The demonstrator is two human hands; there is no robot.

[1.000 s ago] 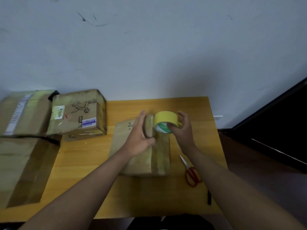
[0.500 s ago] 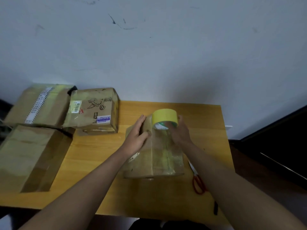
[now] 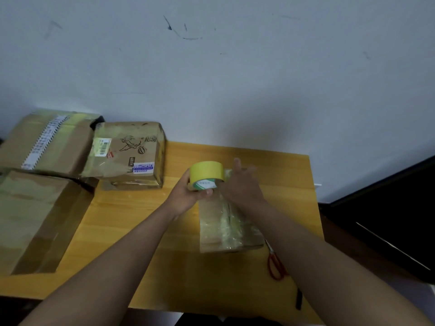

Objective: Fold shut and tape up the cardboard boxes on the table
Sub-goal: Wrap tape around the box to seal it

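Since a moment ago, the tape roll (image 3: 206, 173) is changing hands: the right hand was gripping it, and now the left hand (image 3: 188, 192) is holding it, fingers and thumb curled round the yellow roll in a firm grip. The right hand (image 3: 240, 184) is lying just right of the roll with fingers stretched out and relaxed, pressing flat on the far end of the small box (image 3: 229, 222); its grip is holding nothing.

That small box is lying flat on the bench (image 3: 131, 231), reaching from beneath the roll toward the person. Shiny clear tape is already covering much of its top. Red-handled scissors (image 3: 275, 267) are resting on the bench just right of the box's near end. Left of the roll, a printed, labelled box (image 3: 128, 154) is sitting closed, and two larger boxes (image 3: 35, 208) are lying further left.

Judging from this, the step in hand is laying a strip along the box. To do it well, the right hand should be pinning the free tape end firmly against the cardboard while the left hand is drawing the roll steadily toward the person, low to the surface and straight along the seam, so that the strip is going down without wrinkles. The scissors are close enough for the cut afterwards.
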